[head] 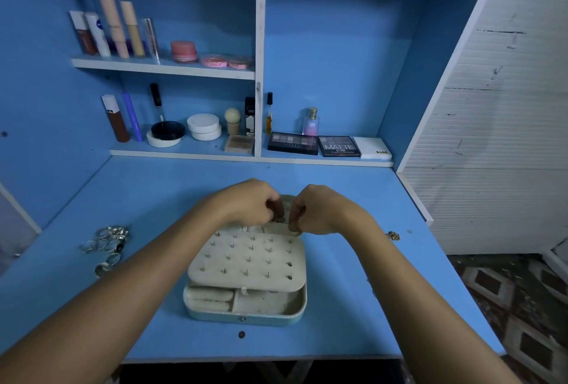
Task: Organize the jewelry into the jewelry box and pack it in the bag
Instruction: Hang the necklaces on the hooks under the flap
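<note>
Looking down from the head view, I see both hands meet at the far edge of the open box point(246, 307), which sits on the blue worktop point(353, 291) directly below them. My left hand point(250, 202) has its fingers point(273, 199) curled in around something small and brownish at the box's raised lid point(287, 204); I cannot tell what the item is. My right hand point(319, 210) has its fingers point(295, 214) bunched together too, pinching at the same spot, the two sets of fingertips almost touching. What exactly the right one holds is too small to tell.

Just nearer me than the fingers lies the cream earring panel point(249, 260), dotted with rows of small posts, tilted over the box's lower tray. Below the panel, the tray shows ring rolls point(210, 299) on the left and an open compartment to their right.

Well left of the fingers, a cluster of silver rings point(107, 242) lies loose on the worktop. Well right of them, near the worktop's edge, sits a small gold piece point(393, 235). Beyond the fingers, the shelves carry cosmetics, with eyeshadow palettes point(316, 144) on the lowest one.
</note>
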Action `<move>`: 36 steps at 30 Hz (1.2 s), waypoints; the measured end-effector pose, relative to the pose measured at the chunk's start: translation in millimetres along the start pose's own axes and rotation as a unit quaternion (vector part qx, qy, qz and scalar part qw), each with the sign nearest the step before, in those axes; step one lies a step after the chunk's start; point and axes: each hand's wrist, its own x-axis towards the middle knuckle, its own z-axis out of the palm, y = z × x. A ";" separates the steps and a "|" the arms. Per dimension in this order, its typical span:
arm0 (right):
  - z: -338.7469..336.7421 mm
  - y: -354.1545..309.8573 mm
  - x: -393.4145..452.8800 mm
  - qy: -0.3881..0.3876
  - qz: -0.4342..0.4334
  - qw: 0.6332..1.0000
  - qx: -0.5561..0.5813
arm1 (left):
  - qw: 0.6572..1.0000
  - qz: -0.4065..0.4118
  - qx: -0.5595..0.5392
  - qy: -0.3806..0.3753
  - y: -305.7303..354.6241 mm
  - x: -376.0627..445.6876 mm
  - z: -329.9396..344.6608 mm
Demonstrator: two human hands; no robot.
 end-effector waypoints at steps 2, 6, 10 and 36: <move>-1.5 0.8 -2.7 -0.010 -0.011 1.000 0.005 | 1.000 0.001 0.005 -0.008 3.3 -1.8 -0.4; -2.5 5.3 -3.7 -0.021 -0.023 0.999 0.041 | 0.999 -0.002 0.007 -0.034 8.3 -4.2 -1.1; -1.1 7.8 -2.3 -0.022 -0.028 0.998 0.054 | 0.999 0.004 0.010 -0.043 12.3 -4.8 -3.6; 1.2 10.6 0.3 -0.018 -0.017 0.998 0.062 | 0.994 -0.048 0.046 -0.083 33.2 -12.2 -6.6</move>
